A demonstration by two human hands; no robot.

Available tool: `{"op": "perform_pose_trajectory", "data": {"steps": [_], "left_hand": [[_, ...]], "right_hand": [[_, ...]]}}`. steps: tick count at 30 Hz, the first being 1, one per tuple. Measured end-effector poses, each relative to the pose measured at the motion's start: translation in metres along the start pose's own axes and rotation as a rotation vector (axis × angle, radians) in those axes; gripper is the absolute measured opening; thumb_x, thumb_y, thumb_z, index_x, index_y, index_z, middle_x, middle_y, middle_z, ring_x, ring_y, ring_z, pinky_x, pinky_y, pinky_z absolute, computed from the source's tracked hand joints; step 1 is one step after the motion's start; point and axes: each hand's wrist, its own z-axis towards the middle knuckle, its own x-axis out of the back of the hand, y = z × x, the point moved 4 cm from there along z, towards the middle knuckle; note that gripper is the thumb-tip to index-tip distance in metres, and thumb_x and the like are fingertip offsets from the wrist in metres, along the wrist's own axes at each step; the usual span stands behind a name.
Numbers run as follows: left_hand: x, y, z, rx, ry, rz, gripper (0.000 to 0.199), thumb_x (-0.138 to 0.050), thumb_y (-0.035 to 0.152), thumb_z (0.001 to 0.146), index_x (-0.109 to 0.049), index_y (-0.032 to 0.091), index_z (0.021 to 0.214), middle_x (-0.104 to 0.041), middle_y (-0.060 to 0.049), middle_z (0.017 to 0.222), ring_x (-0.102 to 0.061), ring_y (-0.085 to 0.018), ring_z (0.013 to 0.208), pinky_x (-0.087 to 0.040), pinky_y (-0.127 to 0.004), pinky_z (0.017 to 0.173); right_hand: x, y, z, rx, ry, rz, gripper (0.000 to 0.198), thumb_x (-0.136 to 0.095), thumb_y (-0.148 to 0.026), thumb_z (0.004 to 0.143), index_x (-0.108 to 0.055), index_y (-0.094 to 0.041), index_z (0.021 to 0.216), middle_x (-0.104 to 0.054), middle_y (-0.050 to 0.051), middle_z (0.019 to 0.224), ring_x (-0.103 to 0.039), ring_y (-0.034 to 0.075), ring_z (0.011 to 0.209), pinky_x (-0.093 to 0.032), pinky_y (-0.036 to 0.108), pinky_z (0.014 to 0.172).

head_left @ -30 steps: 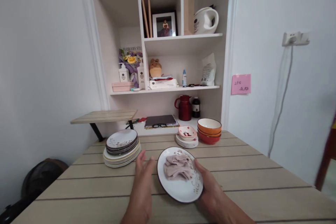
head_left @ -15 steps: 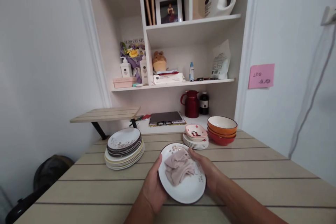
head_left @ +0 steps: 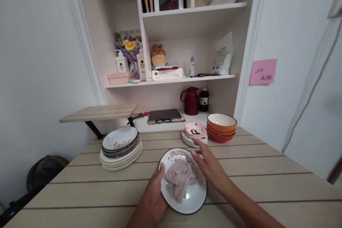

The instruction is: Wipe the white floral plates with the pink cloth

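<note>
A person's two bare hands work with one plate over the near middle of a slatted wooden table (head_left: 280, 181). The left hand (head_left: 155, 194) clamps the left rim of the dark-rimmed white plate (head_left: 194, 199), thumb on top; the right hand (head_left: 210, 165) is at the opposite rim, fingers spread apart, and whether it touches cannot be told. One mauve cloth (head_left: 179, 179) lies crumpled on the plate. The work looks partway: the plate is in hand with the cloth on its face, and neither has been put down; how much remains on the stacks does not show. Towards the table's far left corner stand several dark-rimmed plates (head_left: 120, 138) on several yellow-edged plates (head_left: 121, 165), edges too crowded to count surely. At the far edge, right of centre, one small square dish (head_left: 196, 129) sits on a few small plates (head_left: 188, 141). Just beside them, near the far right corner, are three nested bowls (head_left: 221, 128), two orange above one red.
</note>
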Motion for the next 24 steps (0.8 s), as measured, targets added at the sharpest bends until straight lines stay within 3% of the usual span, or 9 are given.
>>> {"op": "perform_pose_trajectory", "data": {"steps": [2, 5, 7, 11, 16, 19, 24], "left_hand": [[-0.001, 0.001, -0.001, -0.028, 0.009, -0.009, 0.059, -0.052, 0.045, 0.086, -0.046, 0.015, 0.135, -0.065, -0.016, 0.119, -0.06, -0.029, 0.11, -0.036, -0.044, 0.101], [-0.002, 0.003, -0.002, -0.037, 0.028, -0.02, 0.057, -0.053, 0.047, 0.085, -0.051, 0.014, 0.132, -0.067, -0.016, 0.114, -0.061, -0.029, 0.106, -0.038, -0.042, 0.099], [-0.002, 0.002, -0.002, -0.018, 0.048, -0.016, 0.056, -0.052, 0.048, 0.085, -0.054, 0.013, 0.128, -0.069, -0.015, 0.109, -0.062, -0.029, 0.103, -0.039, -0.041, 0.096], [0.0, 0.001, -0.002, -0.001, 0.067, -0.003, 0.055, -0.051, 0.049, 0.085, -0.057, 0.011, 0.124, -0.07, -0.015, 0.103, -0.064, -0.028, 0.096, -0.042, -0.039, 0.091], [0.0, -0.003, 0.003, 0.025, 0.047, 0.01, 0.054, -0.051, 0.05, 0.085, -0.058, 0.011, 0.122, -0.071, -0.014, 0.098, -0.065, -0.025, 0.089, -0.044, -0.036, 0.084], [-0.002, -0.005, 0.006, 0.036, 0.036, 0.007, 0.053, -0.052, 0.049, 0.086, -0.058, 0.011, 0.122, -0.071, -0.013, 0.096, -0.065, -0.025, 0.087, -0.045, -0.035, 0.082], [-0.005, -0.007, 0.006, 0.016, 0.015, -0.03, 0.055, -0.054, 0.047, 0.085, -0.053, 0.014, 0.129, -0.07, -0.013, 0.103, -0.066, -0.026, 0.092, -0.044, -0.037, 0.088]], "right_hand": [[0.01, -0.024, -0.008, 0.133, 0.0, -0.081, 0.051, -0.043, -0.046, 0.088, -0.039, -0.031, 0.137, -0.042, 0.009, 0.137, -0.051, 0.023, 0.111, -0.044, 0.039, 0.091], [-0.003, -0.052, -0.028, 0.284, -0.389, -0.151, 0.056, -0.051, -0.04, 0.085, -0.037, -0.035, 0.139, -0.051, 0.006, 0.124, -0.057, 0.019, 0.094, -0.047, 0.032, 0.083], [-0.016, -0.055, -0.04, 0.304, -0.525, -0.313, 0.068, -0.065, -0.034, 0.075, -0.038, -0.041, 0.137, -0.047, 0.004, 0.129, -0.058, 0.019, 0.094, -0.046, 0.033, 0.085], [-0.033, -0.039, -0.046, 0.222, -0.488, -0.557, 0.056, -0.055, -0.019, 0.075, -0.052, -0.044, 0.126, -0.049, 0.002, 0.127, -0.059, 0.022, 0.098, -0.044, 0.036, 0.086], [-0.042, -0.032, -0.045, 0.179, -0.478, -0.442, 0.039, -0.051, -0.016, 0.075, -0.063, -0.034, 0.108, -0.051, 0.002, 0.118, -0.058, 0.017, 0.097, -0.044, 0.03, 0.087], [-0.047, -0.04, -0.048, 0.228, -0.474, -0.446, 0.039, -0.052, -0.017, 0.076, -0.06, -0.033, 0.11, -0.047, 0.003, 0.125, -0.057, 0.018, 0.102, -0.044, 0.03, 0.087], [-0.038, -0.035, -0.035, 0.217, -0.306, -0.656, 0.046, -0.047, -0.017, 0.081, -0.054, -0.039, 0.121, -0.038, 0.005, 0.138, -0.051, 0.024, 0.114, -0.043, 0.037, 0.089]]}}
